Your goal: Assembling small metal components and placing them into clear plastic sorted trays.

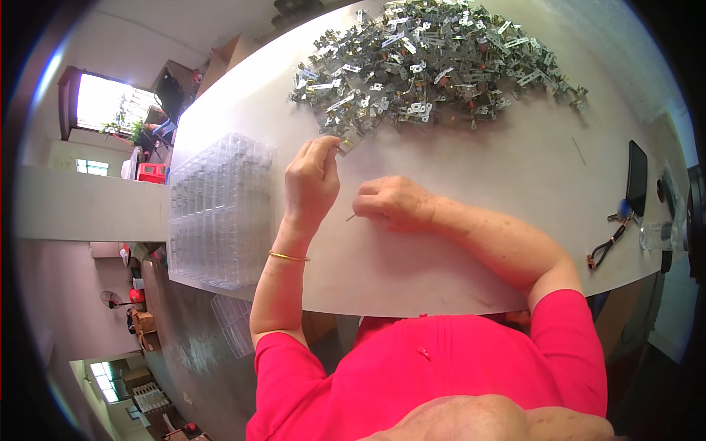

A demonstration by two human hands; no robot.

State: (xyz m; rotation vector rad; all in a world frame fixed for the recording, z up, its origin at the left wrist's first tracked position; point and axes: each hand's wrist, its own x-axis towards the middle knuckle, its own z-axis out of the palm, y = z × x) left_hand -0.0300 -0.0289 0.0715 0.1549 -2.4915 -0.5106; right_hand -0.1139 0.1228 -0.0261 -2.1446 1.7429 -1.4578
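Whoever is seated at the pale desk [441, 272] has both hands out over it, bare arms coming from the short sleeves of a bright pinkish-red top [456, 345]. The left hand [312, 176] is raised, its thumb and fingers [326, 147] pinched together on a small metal piece [349, 144]. That piece sits right at the fingertips, gripped by its near end, with most of it sticking out beyond them to the right, just short of the near edge of a big heap of similar metal parts [426, 66].

The right hand [395, 202] rests lower, to the right, with its fingers curled closed around a thin rod [351, 217]. Only a short end pokes out below the fingers, angled down and to the left; the rest is hidden by the hand. The rod and the metal piece are apart.

A gold-coloured bangle [289, 257] circles the left wrist. Beside that forearm, clear plastic trays [220, 213] stand stacked on the desk. Over on the far right lie a dark phone-like slab [637, 176] and a dark looped cord [607, 246].
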